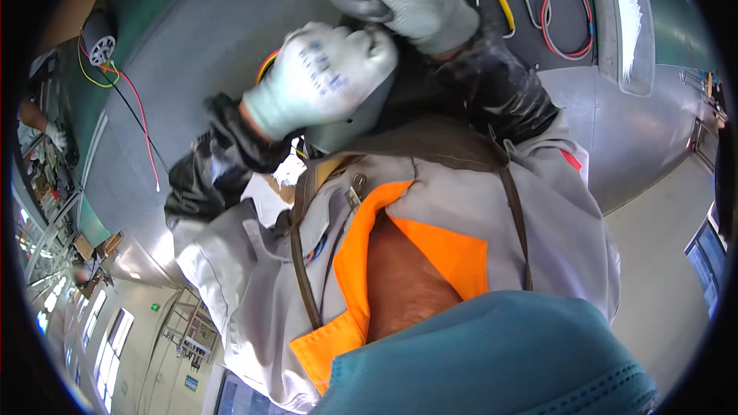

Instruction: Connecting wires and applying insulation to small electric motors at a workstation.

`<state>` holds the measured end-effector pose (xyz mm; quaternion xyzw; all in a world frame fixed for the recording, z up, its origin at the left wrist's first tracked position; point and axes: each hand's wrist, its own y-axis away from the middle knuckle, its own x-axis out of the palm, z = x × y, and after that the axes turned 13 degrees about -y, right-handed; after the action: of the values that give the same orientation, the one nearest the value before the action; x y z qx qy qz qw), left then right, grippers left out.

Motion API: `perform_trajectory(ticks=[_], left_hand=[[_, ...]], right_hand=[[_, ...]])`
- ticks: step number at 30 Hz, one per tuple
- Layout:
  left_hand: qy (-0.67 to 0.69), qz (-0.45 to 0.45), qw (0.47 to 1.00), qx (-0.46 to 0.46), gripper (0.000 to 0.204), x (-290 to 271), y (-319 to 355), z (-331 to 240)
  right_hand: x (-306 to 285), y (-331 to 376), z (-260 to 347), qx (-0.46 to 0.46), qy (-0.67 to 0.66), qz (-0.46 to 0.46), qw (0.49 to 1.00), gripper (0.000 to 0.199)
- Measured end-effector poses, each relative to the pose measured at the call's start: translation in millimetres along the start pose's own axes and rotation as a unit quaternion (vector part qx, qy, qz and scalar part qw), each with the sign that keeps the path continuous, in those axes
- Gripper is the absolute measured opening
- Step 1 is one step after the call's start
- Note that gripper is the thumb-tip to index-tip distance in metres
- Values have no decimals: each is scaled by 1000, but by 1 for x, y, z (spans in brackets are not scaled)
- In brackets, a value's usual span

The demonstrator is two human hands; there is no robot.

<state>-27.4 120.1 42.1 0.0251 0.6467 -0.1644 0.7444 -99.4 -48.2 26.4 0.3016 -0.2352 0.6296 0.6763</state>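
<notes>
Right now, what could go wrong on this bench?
Left hand and right hand hide their own grip, so a slip might go unseen. Black wire trails close to the left sleeve; it may snag. Tray seems to overhang the bench edge; a knock could tip it.

Has the white-gloved right hand [407,1] curled left of the yellow-handled pliers [501,1] on the dark worktop [192,38], and the white-gloved left hand [323,77] bunched farther left of the pliers and lower, beside red and yellow wires [266,66]; cannot see inside either grip. Shows a red-and-grey cable loop [545,19] just right of the pliers, a translucent tray [609,34] of white strips [629,23] farther right, and a dark cylindrical motor [98,34] trailing coloured leads [144,119] far left of them.
</notes>
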Motion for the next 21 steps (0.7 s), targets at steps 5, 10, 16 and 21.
perform_trajectory(ticks=[5, 10, 16, 21], left_hand=[[-117, 54, 987, -96, 34, -7, 13, -9], [53, -75, 983, -157, 48, 1, 3, 12], [223, -185, 955, 63, 20, 44, -20, 46], [581, -21, 793, -183, 45, -7, 0, 43]], right_hand=[[-5, 33, 28, -122, 318, -174, 924, 18], [-112, 126, 3, -76, 801, -355, 476, 48], [-51, 176, -46, -109, 728, -250, 629, 62], [-45, 204, -27, 84, 750, -265, 600, 74]])
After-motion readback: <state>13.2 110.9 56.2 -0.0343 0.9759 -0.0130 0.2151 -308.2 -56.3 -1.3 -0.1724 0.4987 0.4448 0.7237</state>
